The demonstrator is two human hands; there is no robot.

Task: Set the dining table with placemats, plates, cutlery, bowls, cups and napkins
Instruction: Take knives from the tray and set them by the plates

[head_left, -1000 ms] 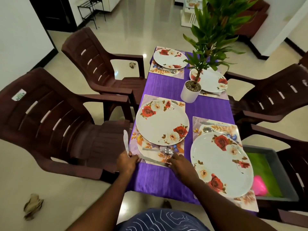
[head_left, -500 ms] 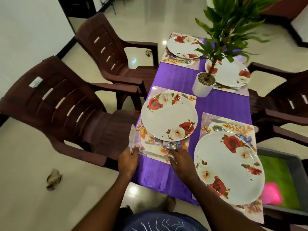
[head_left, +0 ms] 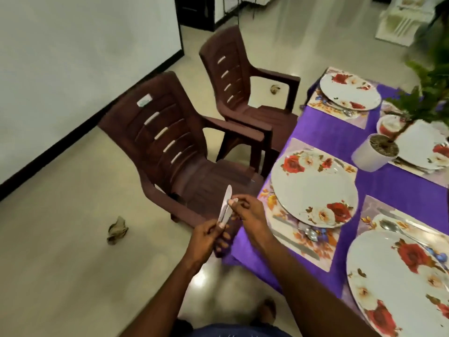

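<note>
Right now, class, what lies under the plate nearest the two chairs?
Under the plate is a floral placemat, which also carries a spoon and knife. The placemat's middle is covered, so anything there stays unseen.

The room is softly lit and a bit dim. The shiny floor (head_left: 60, 251) shows a bright spot of glare near the bottom. The whole picture is smeary. The plant (head_left: 435, 93) is very blurry. Straight lines bend at the edges.
</note>
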